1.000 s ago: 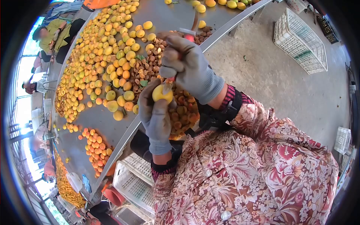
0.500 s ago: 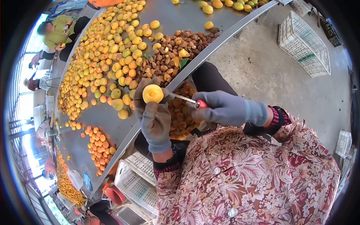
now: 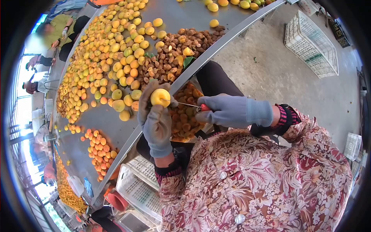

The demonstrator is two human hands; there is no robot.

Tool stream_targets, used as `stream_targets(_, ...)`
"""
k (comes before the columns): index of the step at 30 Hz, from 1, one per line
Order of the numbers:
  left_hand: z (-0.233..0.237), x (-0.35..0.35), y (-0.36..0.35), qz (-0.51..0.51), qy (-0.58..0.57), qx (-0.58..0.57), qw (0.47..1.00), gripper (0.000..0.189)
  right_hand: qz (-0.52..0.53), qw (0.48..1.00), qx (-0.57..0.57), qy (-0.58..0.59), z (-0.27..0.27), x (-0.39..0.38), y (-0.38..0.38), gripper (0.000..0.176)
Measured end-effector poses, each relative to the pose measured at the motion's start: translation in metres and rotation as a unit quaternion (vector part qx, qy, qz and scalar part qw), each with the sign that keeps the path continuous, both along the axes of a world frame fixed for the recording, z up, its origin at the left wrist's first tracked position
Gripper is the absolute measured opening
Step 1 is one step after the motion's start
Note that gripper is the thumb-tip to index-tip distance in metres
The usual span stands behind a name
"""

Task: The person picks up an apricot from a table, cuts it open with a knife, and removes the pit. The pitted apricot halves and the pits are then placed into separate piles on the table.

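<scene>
My left hand (image 3: 156,125), in a grey glove, grips a yellow apricot (image 3: 160,97) between thumb and fingers, just over the table's near edge. My gloved right hand (image 3: 228,111) is closed round the red handle of a small knife (image 3: 189,104). The thin blade points left and its tip meets the apricot's right side. Below the knife, halved apricots (image 3: 184,120) fill a container at my lap. A heap of brown apricot pits (image 3: 166,63) lies on the table right beyond my left hand.
Whole apricots (image 3: 112,48) spread across the metal table (image 3: 116,125), with a smaller orange pile (image 3: 101,152) at left. White plastic crates stand below the table (image 3: 139,185) and on the floor at right (image 3: 311,44). Another person (image 3: 58,33) is across the table.
The knife has come to the apricot, its blade tip now at the fruit's side. My left hand has turned the apricot slightly. The view has shifted a little.
</scene>
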State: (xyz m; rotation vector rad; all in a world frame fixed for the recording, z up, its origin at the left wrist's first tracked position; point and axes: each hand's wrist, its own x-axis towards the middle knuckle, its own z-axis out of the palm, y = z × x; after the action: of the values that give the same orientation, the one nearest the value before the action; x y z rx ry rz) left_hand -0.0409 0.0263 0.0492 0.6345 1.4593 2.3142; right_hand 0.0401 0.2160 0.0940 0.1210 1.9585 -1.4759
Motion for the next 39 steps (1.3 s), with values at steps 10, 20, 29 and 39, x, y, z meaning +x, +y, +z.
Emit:
stream_targets(10, -0.023, 0.02, 0.027, -0.051, -0.256, 0.16, 0.952, 0.057, -0.087, 0.994, -0.014, 0.067, -0.044, -0.001, -0.02, 0.04)
stream_targets(20, -0.023, 0.022, 0.026, 0.022, -0.251, 0.094, 0.963, 0.053, -0.072, 0.997, -0.024, 0.001, -0.037, -0.007, -0.016, 0.044)
stream_targets(29, -0.031, 0.007, 0.021, 0.03, -0.266, 0.057, 0.962, 0.043, -0.141, 0.984, -0.094, -0.058, -0.041, -0.005, -0.025, 0.031)
stream_targets(39, -0.035, 0.009, 0.023, 0.058, 0.102, -0.172, 0.978, 0.038, -0.162, 0.969, -0.148, -0.112, -0.018, -0.006, -0.019, 0.024)
